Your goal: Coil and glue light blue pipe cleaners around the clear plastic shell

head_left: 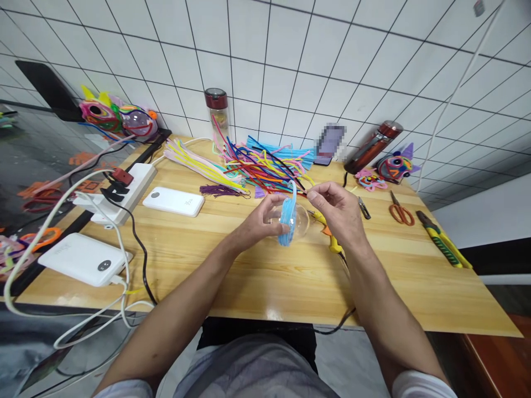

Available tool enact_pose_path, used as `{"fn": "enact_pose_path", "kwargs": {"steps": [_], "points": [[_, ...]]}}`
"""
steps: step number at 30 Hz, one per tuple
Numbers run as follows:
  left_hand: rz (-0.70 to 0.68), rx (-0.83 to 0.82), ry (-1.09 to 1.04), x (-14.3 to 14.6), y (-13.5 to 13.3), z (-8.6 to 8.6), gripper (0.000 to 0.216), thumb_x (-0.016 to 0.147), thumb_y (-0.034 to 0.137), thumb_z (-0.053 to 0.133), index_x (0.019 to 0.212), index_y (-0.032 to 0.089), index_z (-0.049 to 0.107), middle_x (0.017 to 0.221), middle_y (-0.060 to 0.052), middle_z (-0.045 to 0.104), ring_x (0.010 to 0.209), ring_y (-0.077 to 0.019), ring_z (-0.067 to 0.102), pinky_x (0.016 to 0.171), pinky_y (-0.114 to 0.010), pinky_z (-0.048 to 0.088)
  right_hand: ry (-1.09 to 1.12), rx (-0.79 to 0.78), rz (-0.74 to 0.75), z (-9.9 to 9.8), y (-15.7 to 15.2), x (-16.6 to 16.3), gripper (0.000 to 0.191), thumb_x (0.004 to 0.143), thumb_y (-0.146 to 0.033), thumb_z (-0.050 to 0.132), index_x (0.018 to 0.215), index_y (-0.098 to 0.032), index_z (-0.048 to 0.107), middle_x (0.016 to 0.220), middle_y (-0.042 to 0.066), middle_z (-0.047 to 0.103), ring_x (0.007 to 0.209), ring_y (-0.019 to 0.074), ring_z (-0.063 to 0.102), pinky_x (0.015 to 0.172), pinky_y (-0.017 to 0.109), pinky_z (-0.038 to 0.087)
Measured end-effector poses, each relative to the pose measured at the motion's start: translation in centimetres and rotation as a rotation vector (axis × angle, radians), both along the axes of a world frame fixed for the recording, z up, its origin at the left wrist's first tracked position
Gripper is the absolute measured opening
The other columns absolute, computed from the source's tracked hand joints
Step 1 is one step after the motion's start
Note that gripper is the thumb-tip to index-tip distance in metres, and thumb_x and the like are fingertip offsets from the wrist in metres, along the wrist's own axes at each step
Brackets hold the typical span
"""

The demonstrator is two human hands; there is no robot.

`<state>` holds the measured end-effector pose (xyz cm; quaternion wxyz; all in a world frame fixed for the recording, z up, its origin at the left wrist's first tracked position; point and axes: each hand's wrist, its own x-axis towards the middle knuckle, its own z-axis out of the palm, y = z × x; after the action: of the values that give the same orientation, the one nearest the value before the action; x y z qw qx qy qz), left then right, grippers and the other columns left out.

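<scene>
Over the middle of the wooden bench (269,276) we hold a clear ball (302,224) in our left hand (259,221), the fingers curled round its left side. A blue pipe cleaner (287,221) is wrapped over the ball in a band. Our right hand (336,210) pinches its upper end between thumb and forefinger, the other fingers loosely bent. Behind lies a heap of coloured pipe cleaners (265,163). Orange scissors (400,213) rest well to the right and a white power bank (174,200) to the left.

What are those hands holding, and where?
The left hand cups a clear ball by its side; the right hand pinches the blue pipe cleaner near its upper end.
</scene>
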<state>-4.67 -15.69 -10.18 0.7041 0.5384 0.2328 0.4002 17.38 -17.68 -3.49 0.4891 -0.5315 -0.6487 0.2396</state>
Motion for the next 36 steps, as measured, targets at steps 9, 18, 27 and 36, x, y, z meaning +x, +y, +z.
{"fn": "enact_pose_path", "kwargs": {"steps": [9, 18, 27, 36], "points": [[-0.008, 0.016, -0.028, 0.1, -0.3, 0.2, 0.076, 0.073, 0.047, 0.100, 0.135, 0.026, 0.060, 0.165, -0.014, 0.060, 0.148, -0.0402, 0.060, 0.112, -0.047, 0.053, -0.315, 0.330, 0.253, -0.6, -1.7, -0.1, 0.016, 0.110, -0.036, 0.070, 0.115, -0.030, 0.084, 0.123, 0.007, 0.085, 0.118, 0.0277, 0.078, 0.107, 0.050, 0.062], [-0.010, 0.034, -0.028, 0.0, -0.1, -0.3, 0.076, 0.074, 0.043, 0.099, 0.137, 0.027, 0.059, 0.161, -0.013, 0.062, 0.147, -0.0393, 0.061, 0.112, -0.047, 0.053, -0.347, 0.357, 0.257, -1.2, -1.3, 0.4, 0.022, 0.114, -0.038, 0.064, 0.123, -0.030, 0.083, 0.140, 0.010, 0.081, 0.133, 0.0300, 0.075, 0.115, 0.055, 0.060], [-0.005, 0.057, -0.024, 0.0, 0.0, -0.6, 0.078, 0.075, 0.047, 0.101, 0.137, 0.027, 0.059, 0.160, -0.013, 0.063, 0.144, -0.0376, 0.062, 0.114, -0.048, 0.052, -0.335, 0.341, 0.327, -1.8, -1.1, 0.5, 0.025, 0.115, -0.038, 0.061, 0.127, -0.032, 0.082, 0.135, 0.008, 0.085, 0.131, 0.0294, 0.078, 0.116, 0.055, 0.060], [-0.043, 0.025, -0.022, 0.0, -0.1, -0.4, 0.079, 0.077, 0.051, 0.101, 0.138, 0.029, 0.057, 0.168, -0.014, 0.055, 0.145, -0.0375, 0.061, 0.109, -0.047, 0.054, -0.327, 0.240, 0.407, -2.0, -1.6, 1.7, 0.038, 0.112, -0.046, 0.067, 0.147, -0.034, 0.075, 0.156, 0.009, 0.074, 0.145, 0.0312, 0.070, 0.124, 0.056, 0.056]]}}
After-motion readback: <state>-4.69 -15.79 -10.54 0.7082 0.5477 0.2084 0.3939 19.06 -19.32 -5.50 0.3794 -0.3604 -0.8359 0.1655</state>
